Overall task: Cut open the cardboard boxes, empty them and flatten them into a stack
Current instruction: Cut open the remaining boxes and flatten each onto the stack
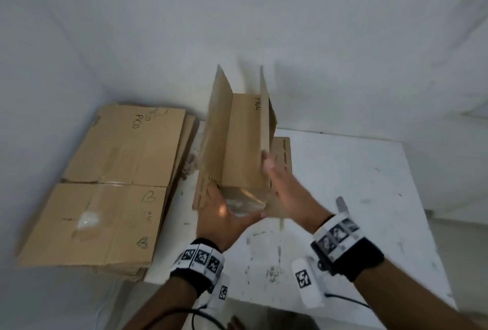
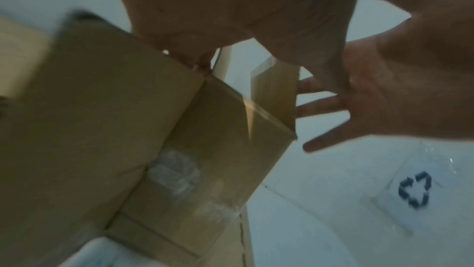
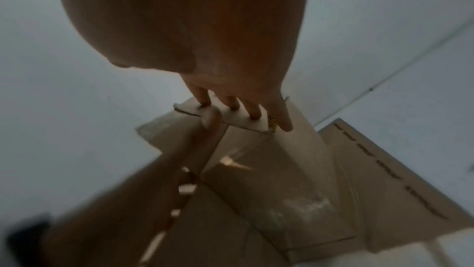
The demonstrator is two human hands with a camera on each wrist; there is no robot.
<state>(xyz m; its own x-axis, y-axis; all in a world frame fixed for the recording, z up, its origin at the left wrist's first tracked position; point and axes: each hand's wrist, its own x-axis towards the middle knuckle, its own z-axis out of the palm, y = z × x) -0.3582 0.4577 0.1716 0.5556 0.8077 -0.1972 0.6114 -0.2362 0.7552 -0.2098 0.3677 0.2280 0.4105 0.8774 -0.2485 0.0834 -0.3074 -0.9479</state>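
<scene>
A brown cardboard box is held off the white table, open end facing away, flaps standing up, clear tape on its near end. My left hand grips that near end at its lower left corner, fingers tucked under the box. My right hand holds the right side panel, thumb on its top edge and fingers behind it. In the right wrist view the fingers go over the panel's edge. The left wrist view shows the box from below, with the right hand spread beside it.
A stack of flattened boxes lies at the left, partly off the table's edge. Another flat cardboard piece lies on the table under the held box. A small grey tool rests near my right wrist. White sheeting hangs behind.
</scene>
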